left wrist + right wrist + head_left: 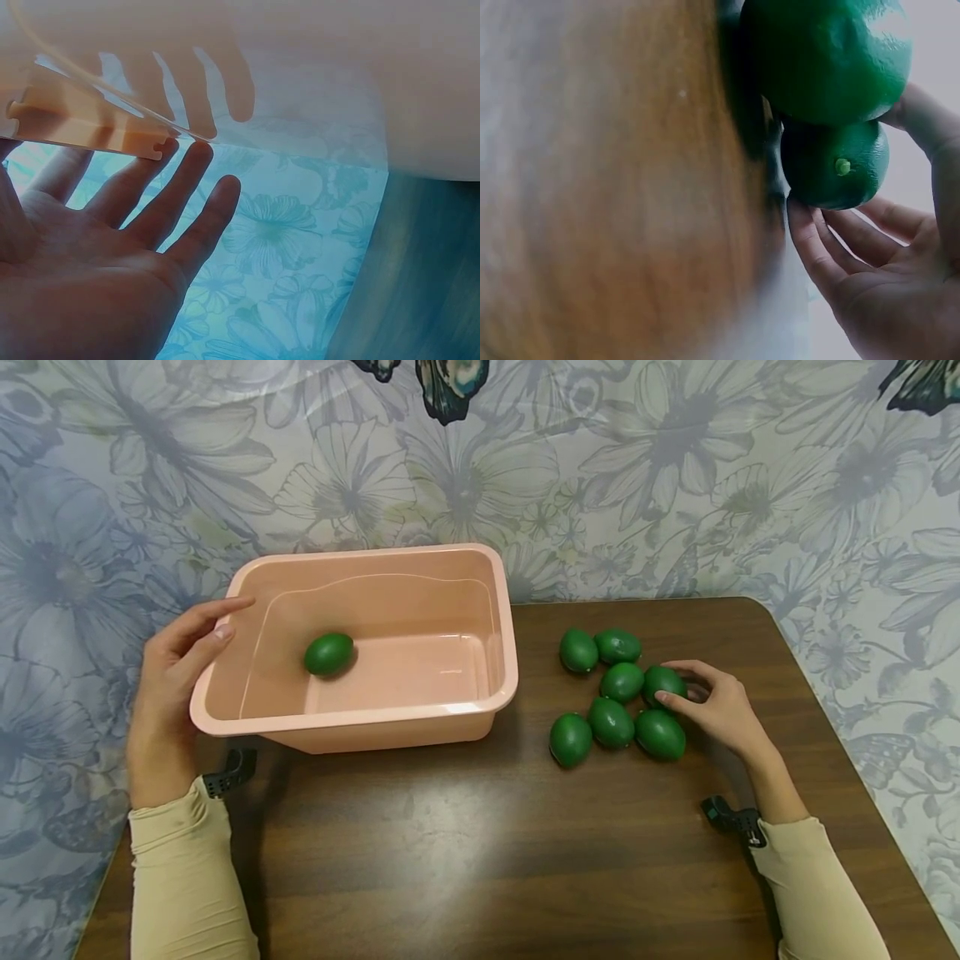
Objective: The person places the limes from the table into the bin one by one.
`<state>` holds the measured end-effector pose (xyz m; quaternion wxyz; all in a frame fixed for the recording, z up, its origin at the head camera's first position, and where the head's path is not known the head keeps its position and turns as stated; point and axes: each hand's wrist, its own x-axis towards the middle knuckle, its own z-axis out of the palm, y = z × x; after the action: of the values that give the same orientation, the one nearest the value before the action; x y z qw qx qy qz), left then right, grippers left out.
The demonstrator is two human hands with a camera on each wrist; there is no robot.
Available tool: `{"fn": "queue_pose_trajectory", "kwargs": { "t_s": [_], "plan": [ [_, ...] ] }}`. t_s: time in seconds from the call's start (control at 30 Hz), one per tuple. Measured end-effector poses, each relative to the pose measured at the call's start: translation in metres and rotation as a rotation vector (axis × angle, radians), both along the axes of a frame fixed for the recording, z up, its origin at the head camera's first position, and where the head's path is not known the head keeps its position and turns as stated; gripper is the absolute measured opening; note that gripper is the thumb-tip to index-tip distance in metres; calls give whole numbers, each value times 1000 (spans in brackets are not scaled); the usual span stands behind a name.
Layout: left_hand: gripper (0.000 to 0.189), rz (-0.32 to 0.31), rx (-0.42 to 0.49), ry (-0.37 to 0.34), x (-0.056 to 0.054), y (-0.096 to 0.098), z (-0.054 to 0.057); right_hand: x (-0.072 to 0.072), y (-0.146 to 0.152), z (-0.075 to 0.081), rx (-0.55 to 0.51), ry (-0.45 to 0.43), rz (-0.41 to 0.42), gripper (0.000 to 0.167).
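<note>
My left hand holds a pink plastic basin by its left rim, thumb on the rim's edge. In the left wrist view its fingers lie spread beneath the rim. One green lime sits inside the basin towards the left. My right hand grips a lime at the right side of a group, thumb and fingers on either side of it. In the right wrist view another lime stands in front of the held lime and partly covers it.
Several more limes lie clustered on the brown wooden table, right of the basin. The table's right edge slopes away beyond my right hand. Behind it is a floral-patterned wall.
</note>
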<state>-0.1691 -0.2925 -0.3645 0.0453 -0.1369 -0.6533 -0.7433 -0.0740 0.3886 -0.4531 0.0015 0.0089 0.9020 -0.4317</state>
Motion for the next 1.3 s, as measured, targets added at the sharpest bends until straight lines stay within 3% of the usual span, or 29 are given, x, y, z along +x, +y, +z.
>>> {"fn": "queue_pose_trajectory", "kwargs": {
  "t_s": [0.37,0.8,1.3],
  "plan": [
    [41,19,0,-4,2,1,1,-1,6,8,-79,71,-66,49],
    [40,3,23,-3,5,3,2,-3,-11,41,-146,157,-16,53],
    [41,26,-11,-17,5,2,3,-7,-21,54,-203,190,-21,53]
  ]
}}
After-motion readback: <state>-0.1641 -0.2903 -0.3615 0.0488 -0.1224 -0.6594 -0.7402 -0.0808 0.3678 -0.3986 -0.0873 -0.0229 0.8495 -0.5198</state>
